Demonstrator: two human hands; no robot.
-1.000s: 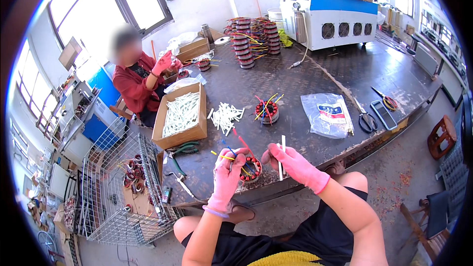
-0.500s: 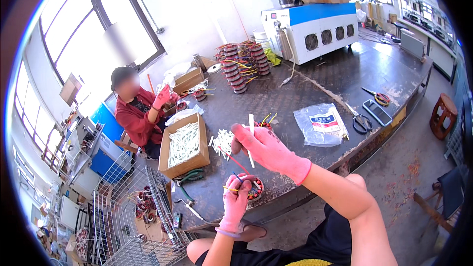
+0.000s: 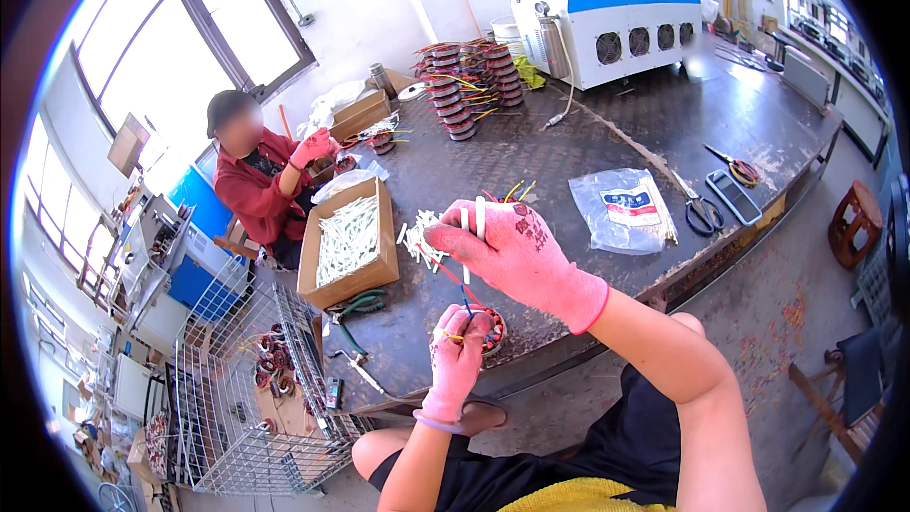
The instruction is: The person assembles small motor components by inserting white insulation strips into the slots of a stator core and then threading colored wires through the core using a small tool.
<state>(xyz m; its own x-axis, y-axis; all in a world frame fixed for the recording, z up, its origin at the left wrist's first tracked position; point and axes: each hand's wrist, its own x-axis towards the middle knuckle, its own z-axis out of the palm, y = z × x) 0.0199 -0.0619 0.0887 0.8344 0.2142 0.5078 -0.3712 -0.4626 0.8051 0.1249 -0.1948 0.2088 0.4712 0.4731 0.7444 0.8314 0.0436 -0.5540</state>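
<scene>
On the table's near edge sits a round wire-wound motor coil [image 3: 495, 332] with red, blue and yellow leads. My left hand [image 3: 457, 353], in a pink glove, is closed at its side, pinching a blue wire [image 3: 466, 298] that points upward. A yellow lead lies across the left fingers. Above it, my gloved right hand [image 3: 517, 251] is closed on thin white sleeves [image 3: 480, 219]; two seem to stick out between its fingers. The lower end of one is close to the blue wire's tip. A red lead [image 3: 453, 277] curves up beside it.
Loose white sleeves [image 3: 417, 239] lie behind my right hand, and a cardboard box [image 3: 349, 239] of them stands left. Green-handled pliers [image 3: 360, 305], a plastic bag [image 3: 621, 213], scissors [image 3: 703, 215] and a phone [image 3: 734, 197] lie around. A co-worker [image 3: 261, 166] sits at far left.
My right hand has moved slightly left and down, bringing the white sleeve near the blue wire. The blue wire now stands upright from my left fingers. The view has shifted a little.
</scene>
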